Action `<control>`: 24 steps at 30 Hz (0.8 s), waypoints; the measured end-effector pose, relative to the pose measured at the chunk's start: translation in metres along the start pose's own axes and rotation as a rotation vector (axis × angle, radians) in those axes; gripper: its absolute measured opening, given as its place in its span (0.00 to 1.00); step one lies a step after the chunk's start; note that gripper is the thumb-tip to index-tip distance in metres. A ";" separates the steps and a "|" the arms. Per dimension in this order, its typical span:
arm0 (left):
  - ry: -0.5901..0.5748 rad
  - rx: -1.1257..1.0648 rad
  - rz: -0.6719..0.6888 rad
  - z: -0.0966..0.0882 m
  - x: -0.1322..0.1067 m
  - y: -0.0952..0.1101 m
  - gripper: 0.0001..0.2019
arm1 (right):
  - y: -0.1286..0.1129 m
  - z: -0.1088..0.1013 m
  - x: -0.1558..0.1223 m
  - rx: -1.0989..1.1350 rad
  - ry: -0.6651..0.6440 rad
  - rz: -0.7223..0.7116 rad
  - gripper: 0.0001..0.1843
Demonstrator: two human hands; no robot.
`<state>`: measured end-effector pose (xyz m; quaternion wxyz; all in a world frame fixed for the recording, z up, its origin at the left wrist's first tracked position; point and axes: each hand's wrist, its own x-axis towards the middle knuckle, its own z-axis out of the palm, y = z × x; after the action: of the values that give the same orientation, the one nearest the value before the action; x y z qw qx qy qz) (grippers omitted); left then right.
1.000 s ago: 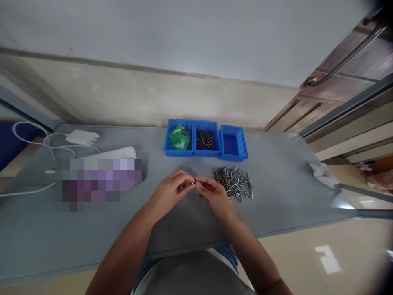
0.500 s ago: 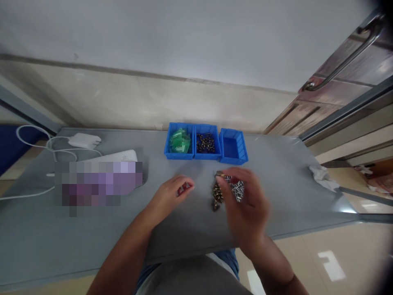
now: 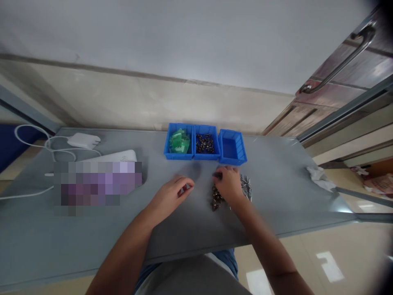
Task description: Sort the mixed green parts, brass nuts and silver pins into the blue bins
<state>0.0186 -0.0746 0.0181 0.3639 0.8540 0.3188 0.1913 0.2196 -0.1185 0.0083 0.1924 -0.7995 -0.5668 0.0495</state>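
My left hand rests low over the grey table, its fingertips pinched on a small shiny metal part. My right hand sits over a loose pile of rivets, with brass-coloured ones showing to its left and silver ones to its right. Its fingertips touch the pile's far side, and whatever they hold is hidden. Behind the hands stand joined blue plastic bins: green packets fill one, small dark-and-brass parts fill the middle, and the third shows a bare floor.
At the table's left lie a white power adapter with its cable and a white flat device, partly behind a pixelated purple patch. A crumpled white cloth lies at the right edge. A metal door handle is beyond.
My right hand has come down from above the pile and now covers its middle. The pile's silver part shows less. My left hand has barely moved.
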 end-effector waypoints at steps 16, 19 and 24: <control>-0.039 0.017 -0.012 0.001 0.000 -0.001 0.06 | -0.009 0.002 -0.002 0.250 -0.032 -0.033 0.14; -0.045 0.000 -0.015 0.002 0.000 -0.002 0.05 | -0.023 -0.010 -0.009 0.488 -0.033 -0.047 0.11; 0.004 -0.040 -0.033 0.005 0.000 -0.001 0.07 | -0.044 -0.011 -0.022 1.035 -0.233 0.113 0.06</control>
<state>0.0208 -0.0769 0.0141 0.3832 0.8409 0.3297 0.1932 0.1762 -0.1296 0.0310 0.4943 -0.6186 -0.4418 0.4216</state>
